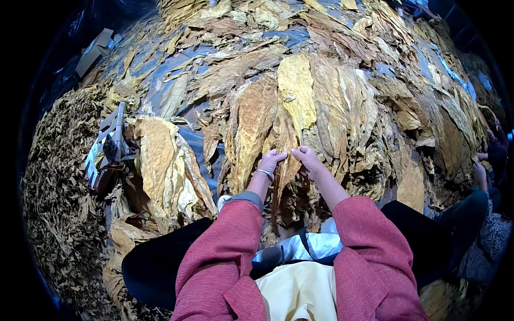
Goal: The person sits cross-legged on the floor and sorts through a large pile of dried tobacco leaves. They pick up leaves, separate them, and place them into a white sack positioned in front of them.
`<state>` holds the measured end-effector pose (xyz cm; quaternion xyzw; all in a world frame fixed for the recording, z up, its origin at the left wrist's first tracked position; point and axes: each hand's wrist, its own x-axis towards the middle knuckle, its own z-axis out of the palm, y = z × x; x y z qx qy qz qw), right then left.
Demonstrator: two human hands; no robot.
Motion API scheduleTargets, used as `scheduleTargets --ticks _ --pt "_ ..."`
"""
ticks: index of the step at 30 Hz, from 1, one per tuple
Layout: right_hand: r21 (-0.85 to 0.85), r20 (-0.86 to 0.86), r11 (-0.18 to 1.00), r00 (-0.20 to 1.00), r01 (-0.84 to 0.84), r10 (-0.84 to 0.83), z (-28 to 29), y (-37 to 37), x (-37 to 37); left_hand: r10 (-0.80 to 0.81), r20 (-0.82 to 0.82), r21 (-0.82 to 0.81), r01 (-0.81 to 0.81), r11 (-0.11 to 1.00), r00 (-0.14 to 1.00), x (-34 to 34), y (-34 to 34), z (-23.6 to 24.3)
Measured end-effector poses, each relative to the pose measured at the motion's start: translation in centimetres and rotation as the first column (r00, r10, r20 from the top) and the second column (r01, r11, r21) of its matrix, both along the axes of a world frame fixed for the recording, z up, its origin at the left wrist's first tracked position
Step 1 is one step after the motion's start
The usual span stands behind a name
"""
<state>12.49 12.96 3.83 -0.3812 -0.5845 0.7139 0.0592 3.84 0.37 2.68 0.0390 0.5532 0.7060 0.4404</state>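
Observation:
Both my hands meet in front of me over a heap of dried leaves that look like tobacco. My left hand [269, 162], with a bracelet at its wrist, pinches the edge of a brown dried leaf [285, 135]. Close by on the right, my right hand [307, 159] has its thumb and fingers closed on the same leaf. That leaf seems to hang down between my wrists, and its outline blends into the heap. Just beyond my fingers lies a pale yellow leaf [297, 88], with a broad orange-brown leaf [254, 119] to its left.
A stack of tan leaves [160, 160] lies at left beside a slatted crate-like object [110, 144]. Darker, crumpled leaves [64, 203] are mounded farther left. A cardboard box [94, 53] stands at the far left. Another person's hand [480, 174] shows at the right edge.

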Motion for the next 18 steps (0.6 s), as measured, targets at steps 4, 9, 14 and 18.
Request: scheduleTargets --ticks 4,9,14,18 --pt "0.08 -0.027 0.988 0.992 0.129 -0.127 0.6 0.3 0.2 -0.043 0.048 -0.012 0.044 0.999 0.998 1.4 0.7 1.4" --pt "0.371 -0.065 0.893 0.967 0.254 -0.248 -0.5 1.2 -0.1 0.167 -0.117 -0.018 -0.171 0.985 0.979 2.0 2.1 1.6" --pt "0.325 -0.033 0.904 0.958 0.279 -0.283 -0.6 1.0 0.1 0.354 -0.124 -0.022 -0.359 0.933 0.927 2.1 2.0 0.7" --pt "0.355 0.013 0.894 0.954 0.274 -0.298 0.0 0.3 0.0 0.379 -0.129 -0.096 -0.392 0.915 0.916 1.3 1.0 -0.5"
